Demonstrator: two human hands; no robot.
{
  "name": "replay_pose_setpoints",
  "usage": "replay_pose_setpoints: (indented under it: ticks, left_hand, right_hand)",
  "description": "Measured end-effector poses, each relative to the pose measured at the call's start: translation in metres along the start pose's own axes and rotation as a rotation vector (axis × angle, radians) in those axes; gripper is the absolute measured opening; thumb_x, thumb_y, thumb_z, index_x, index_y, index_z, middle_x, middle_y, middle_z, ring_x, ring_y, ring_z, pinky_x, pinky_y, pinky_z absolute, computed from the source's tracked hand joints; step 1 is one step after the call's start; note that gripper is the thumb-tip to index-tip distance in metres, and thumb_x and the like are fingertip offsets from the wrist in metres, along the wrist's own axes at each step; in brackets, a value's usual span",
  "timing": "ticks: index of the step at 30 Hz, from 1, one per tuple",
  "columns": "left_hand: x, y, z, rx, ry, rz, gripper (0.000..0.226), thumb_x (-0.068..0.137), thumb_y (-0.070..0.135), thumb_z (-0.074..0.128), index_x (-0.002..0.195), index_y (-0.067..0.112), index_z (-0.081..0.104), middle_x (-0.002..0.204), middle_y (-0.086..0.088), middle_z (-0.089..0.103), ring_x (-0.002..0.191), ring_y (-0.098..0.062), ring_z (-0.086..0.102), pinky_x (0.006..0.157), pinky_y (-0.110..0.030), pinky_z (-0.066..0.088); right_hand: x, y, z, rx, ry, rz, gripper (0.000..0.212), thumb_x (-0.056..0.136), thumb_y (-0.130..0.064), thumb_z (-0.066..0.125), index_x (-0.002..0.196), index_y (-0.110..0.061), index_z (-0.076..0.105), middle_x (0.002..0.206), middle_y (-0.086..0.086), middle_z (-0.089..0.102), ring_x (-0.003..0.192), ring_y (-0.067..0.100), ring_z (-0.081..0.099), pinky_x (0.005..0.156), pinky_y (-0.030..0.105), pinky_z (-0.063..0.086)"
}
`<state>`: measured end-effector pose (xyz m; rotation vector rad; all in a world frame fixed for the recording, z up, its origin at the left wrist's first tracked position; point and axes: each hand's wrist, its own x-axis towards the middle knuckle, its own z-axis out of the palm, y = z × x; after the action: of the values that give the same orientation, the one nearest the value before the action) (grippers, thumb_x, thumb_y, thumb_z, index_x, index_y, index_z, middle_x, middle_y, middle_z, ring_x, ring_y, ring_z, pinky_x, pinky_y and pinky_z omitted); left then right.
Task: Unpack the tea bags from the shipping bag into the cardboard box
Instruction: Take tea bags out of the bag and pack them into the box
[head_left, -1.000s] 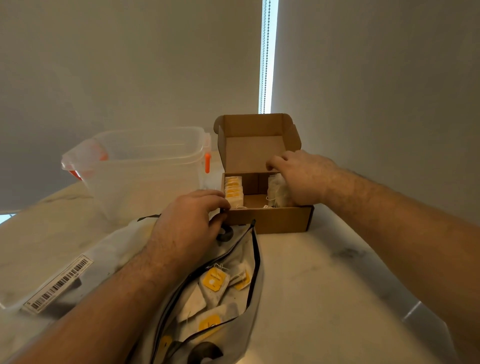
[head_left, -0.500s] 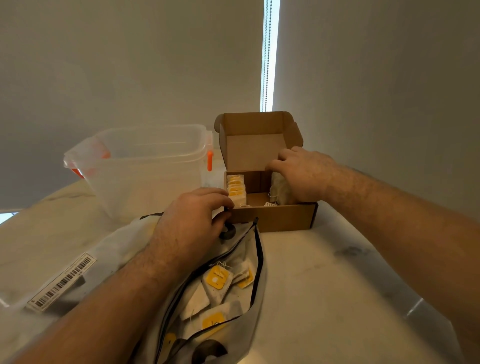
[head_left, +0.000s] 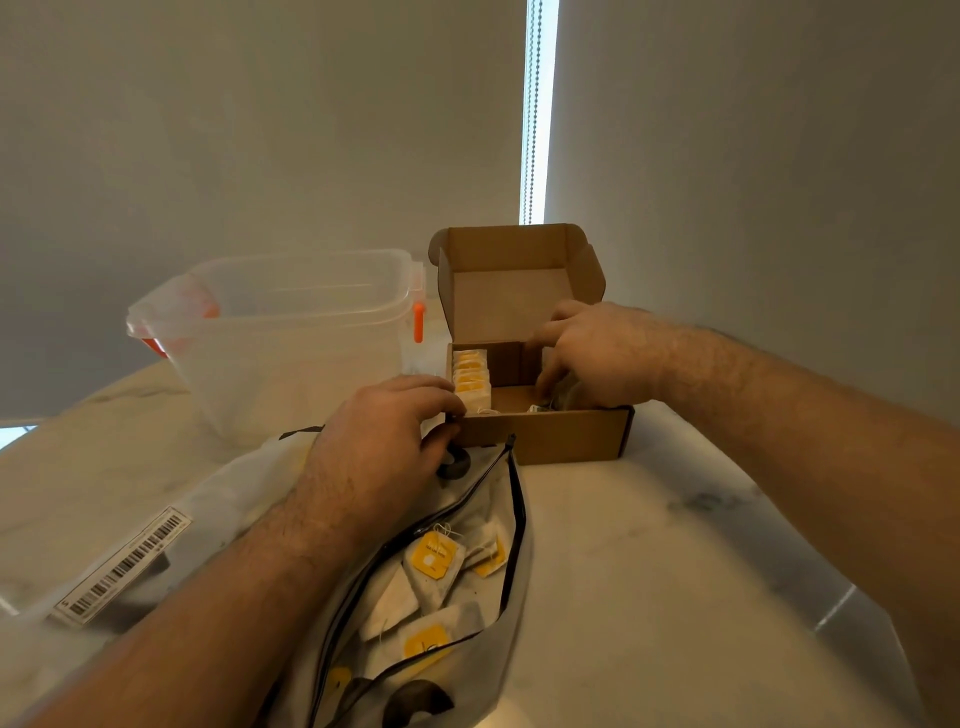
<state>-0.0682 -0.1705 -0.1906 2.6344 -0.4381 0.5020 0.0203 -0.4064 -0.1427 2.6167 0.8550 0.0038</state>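
A brown cardboard box (head_left: 550, 439) stands open on the table, its lid flap upright. A row of tea bags with yellow tags (head_left: 471, 383) stands upright in its left side. My right hand (head_left: 597, 358) reaches into the box's right side, fingers curled down over pale tea bags that it mostly hides. My left hand (head_left: 384, 441) rests at the box's front left corner, fingers on its edge. The translucent zip shipping bag (head_left: 498, 629) lies open in front of the box, with several loose tea bags (head_left: 434, 564) inside.
A clear plastic tub with orange latches (head_left: 291, 332) stands left of the box. A white barcode label (head_left: 122, 564) lies on the bag's left part. The marble table (head_left: 649, 571) extends right of the bag. Grey blinds hang behind.
My right hand has pushed a little deeper into the right side of the box, fingers pointing down. The left hand stays at the box's front left corner.
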Motion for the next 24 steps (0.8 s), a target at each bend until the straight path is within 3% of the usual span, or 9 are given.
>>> replay_pose_setpoints:
  ticks: [6,11,16,24]
  left_hand:
    - [0.0,0.001,-0.001,-0.006,-0.005,0.0,0.028,0.097,0.023,0.066,0.124,0.03,0.071,0.135,0.014,0.064,0.126,-0.005,0.054,0.103,-0.018,0.034]
    - [0.0,0.0,-0.001,-0.008,0.006,0.002,0.027,0.097,0.023,0.067,0.122,0.03,0.072,0.133,0.014,0.065,0.123,-0.003,0.055,0.102,-0.017,0.034]
    - [0.0,0.0,-0.001,-0.018,0.006,-0.001,0.027,0.097,0.023,0.067,0.123,0.03,0.072,0.135,0.014,0.064,0.126,-0.005,0.054,0.104,-0.019,0.036]
    - [0.0,-0.002,0.0,-0.035,0.018,0.001,0.027,0.096,0.023,0.068,0.122,0.031,0.072,0.132,0.016,0.064,0.118,0.001,0.052,0.101,-0.015,0.035]
  right_hand:
    - [0.003,0.003,0.002,-0.068,-0.013,0.023,0.058,0.094,-0.036,0.069,0.146,-0.049,0.048,0.152,-0.013,0.043,0.132,0.02,0.037,0.099,0.043,0.049]
    - [0.006,0.007,0.002,-0.066,-0.047,0.017,0.052,0.091,-0.042,0.071,0.141,-0.047,0.055,0.148,-0.012,0.045,0.128,0.019,0.038,0.096,0.041,0.05]
    - [0.008,0.017,-0.001,0.081,-0.037,0.02,0.062,0.088,-0.04,0.075,0.144,-0.048,0.05,0.153,-0.013,0.039,0.14,0.017,0.03,0.11,0.044,0.043]
    - [-0.002,0.035,-0.004,0.265,0.091,0.104,0.063,0.086,-0.036,0.08,0.142,-0.046,0.053,0.148,-0.013,0.047,0.134,0.014,0.037,0.106,0.038,0.044]
